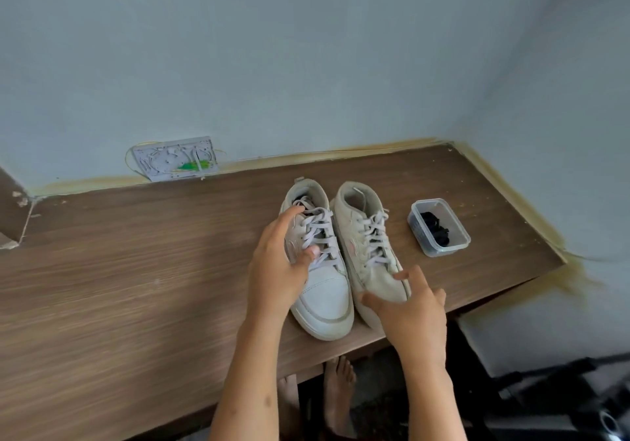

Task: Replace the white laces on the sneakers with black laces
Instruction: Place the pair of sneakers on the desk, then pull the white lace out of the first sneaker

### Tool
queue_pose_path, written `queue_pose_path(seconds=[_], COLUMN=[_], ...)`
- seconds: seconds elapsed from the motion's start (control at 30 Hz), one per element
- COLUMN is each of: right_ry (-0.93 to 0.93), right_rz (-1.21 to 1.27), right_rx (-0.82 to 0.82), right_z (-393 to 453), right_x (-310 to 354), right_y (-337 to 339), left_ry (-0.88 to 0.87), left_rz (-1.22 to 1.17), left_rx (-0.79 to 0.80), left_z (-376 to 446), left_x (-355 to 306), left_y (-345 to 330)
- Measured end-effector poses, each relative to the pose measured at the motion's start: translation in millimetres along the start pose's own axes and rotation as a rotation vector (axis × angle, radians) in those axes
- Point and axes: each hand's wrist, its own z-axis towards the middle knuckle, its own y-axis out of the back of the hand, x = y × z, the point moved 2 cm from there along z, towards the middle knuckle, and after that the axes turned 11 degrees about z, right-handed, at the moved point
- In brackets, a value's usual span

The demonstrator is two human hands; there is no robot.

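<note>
Two white sneakers stand side by side on the wooden table (136,270), toes toward me. The left sneaker (327,301) and the right sneaker (361,222) both carry white laces (375,236). My left hand (276,267) holds the left sneaker from its left side, thumb across the lower laces and a finger up by the collar. My right hand (412,318) hovers at the toe of the right sneaker with fingers spread, holding nothing. Black laces (436,229) lie coiled in a small clear plastic container (456,246) to the right of the shoes.
The table meets the wall at the back and right, and its front edge runs just below the sneaker toes. An open wall box with wires (175,163) sits at the back left. Bare feet (337,389) show under the table, and dark equipment lies on the floor at lower right.
</note>
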Motion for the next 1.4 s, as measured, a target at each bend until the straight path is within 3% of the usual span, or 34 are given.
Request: queue_pose_path(seconds=[0.1, 0.17, 0.23, 0.3, 0.43, 0.83, 0.97, 1.07, 1.27, 1.4], right_ry=[-0.014, 0.143, 0.348, 0.48, 0.632, 0.659, 0.787, 0.821, 0.817, 0.781], right_rz=[-0.153, -0.191, 0.011, 0.203, 0.235, 0.233, 0.323, 0.23, 0.179, 0.248], right_rx=[0.009, -0.073, -0.141, -0.11, -0.088, -0.304, -0.216, -0.174, -0.221, -0.249], right_z=[-2.4, -3.8, -4.6, -1.2, 6.4, 24.2, 15.3, 15.3, 17.8, 23.3], right_x=[8.8, 20.9, 36.7, 49.1, 53.4, 40.5, 51.6, 55.0, 54.4, 49.5], right_y=[0.8, -2.5, -7.4, -15.8, -35.0, -46.2, -48.6, -59.9, -70.3, -68.4], left_ry=[-0.035, -0.066, -0.102, -0.126, -0.142, -0.181, -0.196, -0.229, -0.233, -0.104], left_rz=[0.006, -0.003, 0.019, 0.064, 0.106, 0.003, -0.006, -0.033, 0.058, -0.03], left_rx=[0.07, 0.079, 0.008, -0.151, -0.267, -0.271, -0.2, -0.178, -0.147, -0.058], left_z=[0.9, 1.1, 3.9, 7.7, 6.2, 9.3, 9.9, 10.6, 10.6, 9.2], left_x=[1.7, 2.7, -1.2, -6.2, -14.5, -8.9, -9.2, -7.0, -2.1, -6.3], left_y=[1.2, 2.2, 4.1, 4.9, 1.9, 3.6, 6.3, 6.5, -0.3, 1.5])
